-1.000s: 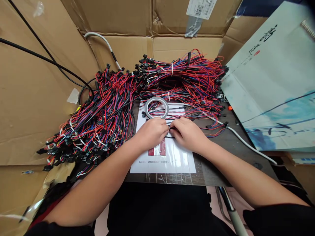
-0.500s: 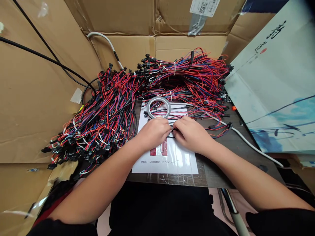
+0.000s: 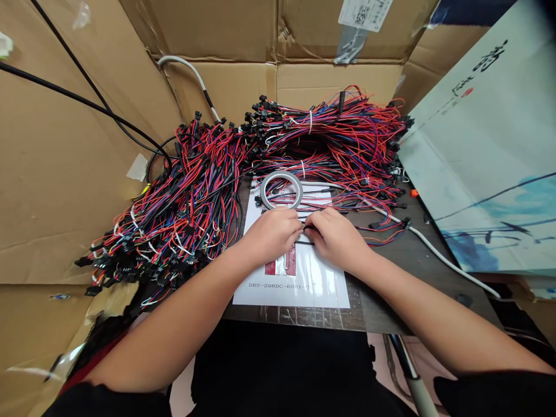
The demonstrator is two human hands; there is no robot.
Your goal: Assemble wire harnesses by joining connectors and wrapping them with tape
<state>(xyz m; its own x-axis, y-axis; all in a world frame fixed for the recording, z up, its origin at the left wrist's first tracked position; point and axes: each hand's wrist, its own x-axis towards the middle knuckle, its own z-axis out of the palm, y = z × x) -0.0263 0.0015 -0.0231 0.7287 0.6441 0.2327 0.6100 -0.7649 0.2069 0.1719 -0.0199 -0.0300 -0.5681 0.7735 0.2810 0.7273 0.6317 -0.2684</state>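
Both hands meet over a printed sheet (image 3: 291,296), fingertips almost touching. My left hand (image 3: 274,233) is closed, its thumb and fingers pinched on a thin black cable. Just beside it my right hand (image 3: 334,236) also pinches the black cable (image 3: 305,228), a short bit of which shows between the fingertips. Red and blue wires with a black connector (image 3: 406,222) stretch out to the right of that hand; whether they join the held cable I cannot tell. Right behind the left hand lies a grey roll of tape (image 3: 263,191).
A large heap of red, blue and black wire harnesses (image 3: 208,185) covers the left side, and tied bundles (image 3: 330,127) lie at the back. A white cable (image 3: 452,258) crosses the table's right. Cardboard walls (image 3: 234,87) and a pale printed bag (image 3: 490,174) stand around.
The view has shifted very slightly. Both hands stay in nearly the same place, still pinching the black cable.
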